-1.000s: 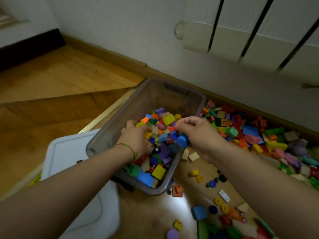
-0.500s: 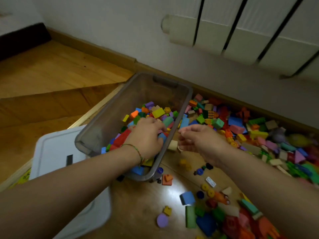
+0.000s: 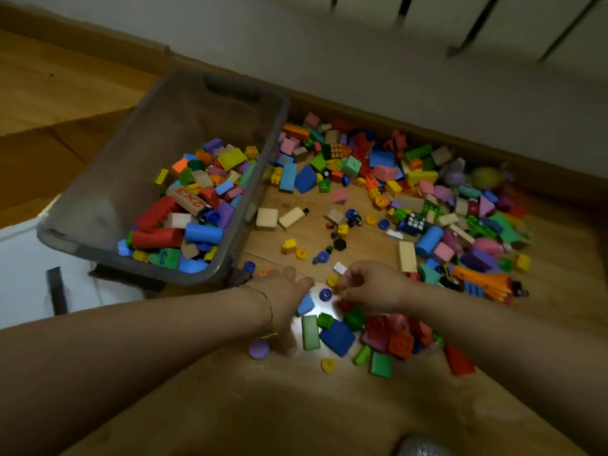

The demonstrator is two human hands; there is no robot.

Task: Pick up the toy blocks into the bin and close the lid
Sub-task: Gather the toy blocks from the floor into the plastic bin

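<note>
Coloured toy blocks (image 3: pixel 337 337), five o'clock of translucent grey plastic bin (image 3: pixel 184 126): left hand (image 3: pixel 289 291) flat-fingered, right hand (image 3: pixel 371 286) curled, perhaps empty, cannot tell; best scooped inward together.

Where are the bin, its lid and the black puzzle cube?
bin (image 3: pixel 184 126): head view, bare inside of its far wall.
lid (image 3: pixel 26 278): head view, white top face.
black puzzle cube (image 3: pixel 413 223): head view, its upper face.

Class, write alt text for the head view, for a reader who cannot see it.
The left hand and right hand reach for loose blocks on a wood floor beside a part-filled grey bin. A white lid lies at its left.
</note>
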